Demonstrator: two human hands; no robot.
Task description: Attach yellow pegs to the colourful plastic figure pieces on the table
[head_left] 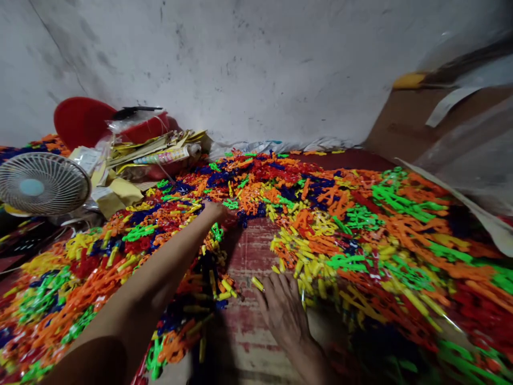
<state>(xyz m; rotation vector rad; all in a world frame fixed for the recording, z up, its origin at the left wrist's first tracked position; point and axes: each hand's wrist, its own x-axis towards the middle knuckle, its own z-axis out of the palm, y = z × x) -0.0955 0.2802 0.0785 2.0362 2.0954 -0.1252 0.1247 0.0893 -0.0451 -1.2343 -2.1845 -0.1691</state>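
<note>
A huge spread of small plastic toy pieces (360, 224) in orange, yellow, green, red and blue covers the floor. My left arm stretches far forward, and my left hand (218, 210) reaches into the pieces at the far edge of a bare strip of reddish floor (256, 251); its fingers are hidden among them. My right hand (282, 310) lies palm down on the floor near me, fingers stretched out and apart, touching yellow pieces (308, 278) at the edge of the pile.
A small white fan (42, 184) stands at the left. Behind it lie a red basin (86, 120), papers and plastic bags (160, 152) against the grey wall. A cardboard box (425, 128) under clear plastic sheet stands at the right.
</note>
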